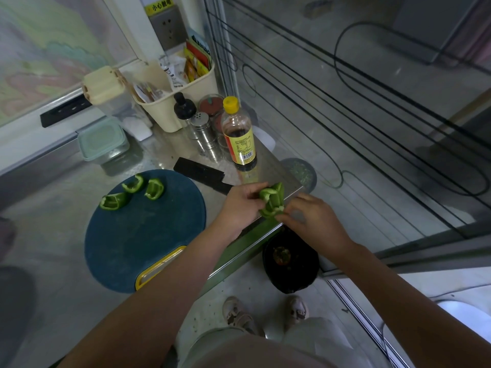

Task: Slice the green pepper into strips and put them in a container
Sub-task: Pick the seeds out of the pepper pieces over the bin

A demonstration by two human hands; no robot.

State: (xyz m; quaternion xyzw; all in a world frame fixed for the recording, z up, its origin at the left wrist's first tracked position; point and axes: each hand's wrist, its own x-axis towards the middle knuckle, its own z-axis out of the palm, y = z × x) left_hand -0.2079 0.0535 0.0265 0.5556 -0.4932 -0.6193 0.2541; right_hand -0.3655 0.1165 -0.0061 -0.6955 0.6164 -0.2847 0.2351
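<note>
My left hand (240,205) grips a green pepper piece (272,200) over the counter's right edge. My right hand (313,217) pinches the lower end of that same piece. Three more pepper pieces (132,191) lie cut side up at the far part of the round dark-blue cutting board (143,235). A black knife (202,174) lies on the steel counter just beyond the board, its handle end hidden behind my left hand. A lidded pale-green container (103,140) stands at the back left of the counter.
A soy-sauce bottle (239,134), shakers (203,127) and a cream caddy (172,96) crowd the counter's back. Below the counter edge sits a black bin (291,264) with scraps. A glass partition (372,115) stands to the right. My feet are on the floor below.
</note>
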